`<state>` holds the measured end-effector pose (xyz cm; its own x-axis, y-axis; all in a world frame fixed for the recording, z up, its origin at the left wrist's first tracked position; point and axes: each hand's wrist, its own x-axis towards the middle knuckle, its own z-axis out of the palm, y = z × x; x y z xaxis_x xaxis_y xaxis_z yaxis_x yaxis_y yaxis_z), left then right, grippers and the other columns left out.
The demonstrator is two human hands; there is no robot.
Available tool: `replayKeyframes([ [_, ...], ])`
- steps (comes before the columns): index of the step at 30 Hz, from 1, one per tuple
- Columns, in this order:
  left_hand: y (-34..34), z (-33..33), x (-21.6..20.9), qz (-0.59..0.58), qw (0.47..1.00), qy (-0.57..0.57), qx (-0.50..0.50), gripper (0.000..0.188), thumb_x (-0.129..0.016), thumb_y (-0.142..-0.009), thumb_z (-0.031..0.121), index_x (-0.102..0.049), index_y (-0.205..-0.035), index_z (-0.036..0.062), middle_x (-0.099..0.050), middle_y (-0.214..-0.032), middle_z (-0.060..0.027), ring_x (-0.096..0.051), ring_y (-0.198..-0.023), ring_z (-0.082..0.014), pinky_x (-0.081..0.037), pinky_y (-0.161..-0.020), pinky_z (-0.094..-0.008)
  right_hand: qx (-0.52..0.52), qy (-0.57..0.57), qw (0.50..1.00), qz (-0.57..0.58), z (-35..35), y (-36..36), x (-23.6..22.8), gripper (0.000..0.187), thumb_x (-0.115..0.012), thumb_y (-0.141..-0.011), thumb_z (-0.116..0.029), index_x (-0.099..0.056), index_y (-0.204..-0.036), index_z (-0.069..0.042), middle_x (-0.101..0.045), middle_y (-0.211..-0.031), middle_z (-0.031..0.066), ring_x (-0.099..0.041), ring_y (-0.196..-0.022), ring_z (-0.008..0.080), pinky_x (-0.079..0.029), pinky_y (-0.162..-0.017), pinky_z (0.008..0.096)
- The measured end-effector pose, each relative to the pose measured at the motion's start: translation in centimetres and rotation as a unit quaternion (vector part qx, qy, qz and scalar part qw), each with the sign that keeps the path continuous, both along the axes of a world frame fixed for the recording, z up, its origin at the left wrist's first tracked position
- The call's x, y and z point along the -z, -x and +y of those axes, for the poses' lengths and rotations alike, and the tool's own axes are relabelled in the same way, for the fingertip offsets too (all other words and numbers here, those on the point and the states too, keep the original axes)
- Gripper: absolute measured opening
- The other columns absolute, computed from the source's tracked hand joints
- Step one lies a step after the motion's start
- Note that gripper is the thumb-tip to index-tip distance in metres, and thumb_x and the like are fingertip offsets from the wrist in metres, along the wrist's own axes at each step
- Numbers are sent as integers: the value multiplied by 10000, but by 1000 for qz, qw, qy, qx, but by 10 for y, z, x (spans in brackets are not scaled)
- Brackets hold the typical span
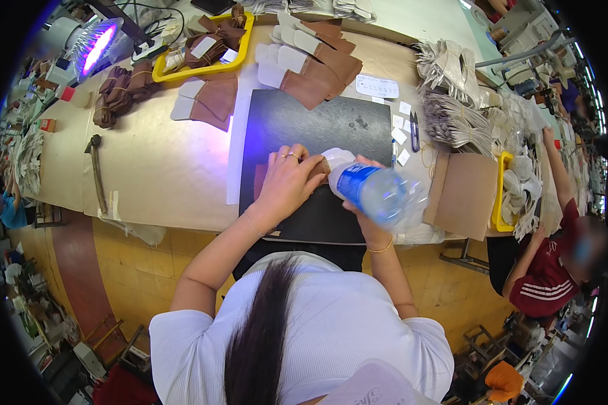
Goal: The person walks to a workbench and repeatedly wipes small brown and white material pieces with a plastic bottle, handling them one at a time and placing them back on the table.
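Note:
My left hand (287, 179) rests over the black mat (317, 125), its thumb and fingers pinching the edge of a brown and white leather-like piece (336, 157). Most of that piece's brown part lies under the hand. Wrapped round a clear plastic bottle (365, 187) with a blue label, my right hand (371, 226) holds it tilted, one end close to the white part of the piece. Whether the bottle touches the piece I cannot tell. The bottle hides part of the right hand and is blurred at its right end.
Stacks of brown and white pieces (324, 74) lie beyond the mat. A yellow tray (243, 57) stands at back left, a lit lamp (96, 50) beside it. A hammer (96, 169) lies left. Right are snips (415, 131), cardboard (463, 192) and a co-worker (540, 270).

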<state>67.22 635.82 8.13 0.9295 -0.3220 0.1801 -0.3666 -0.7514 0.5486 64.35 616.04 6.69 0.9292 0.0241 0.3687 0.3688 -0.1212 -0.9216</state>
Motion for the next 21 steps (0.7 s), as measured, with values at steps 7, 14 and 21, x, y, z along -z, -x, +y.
replayKeyframes([
  [7,-1,-2,1,11,1000,17,0,294,-700,-817,185,-660,-1091,86,-554,-1017,-88,-497,-987,-281,-363,-848,-400,143,-14,990,-3,-48,-16,30,762,-820,-771,-219,-393,-1366,-9,-538,-1338,142,-527,-1206,256,-407,-1052,386],
  [14,-5,-4,-4,4,999,22,30,263,-706,-798,131,-633,-1045,83,-548,-1033,-76,-494,-1008,-283,-370,-846,-400,258,-108,960,-23,-62,-31,-1,788,-774,-818,-384,-368,-1352,30,-578,-1272,202,-559,-1176,273,-399,-1047,399],
  [21,-9,-4,-21,85,994,5,69,267,-664,-814,79,-599,-1073,82,-624,-913,-142,-588,-902,-313,-403,-824,-414,267,-102,958,-21,-68,-26,3,808,-772,-807,-431,-382,-1346,26,-585,-1262,196,-567,-1147,267,-405,-1038,399],
])
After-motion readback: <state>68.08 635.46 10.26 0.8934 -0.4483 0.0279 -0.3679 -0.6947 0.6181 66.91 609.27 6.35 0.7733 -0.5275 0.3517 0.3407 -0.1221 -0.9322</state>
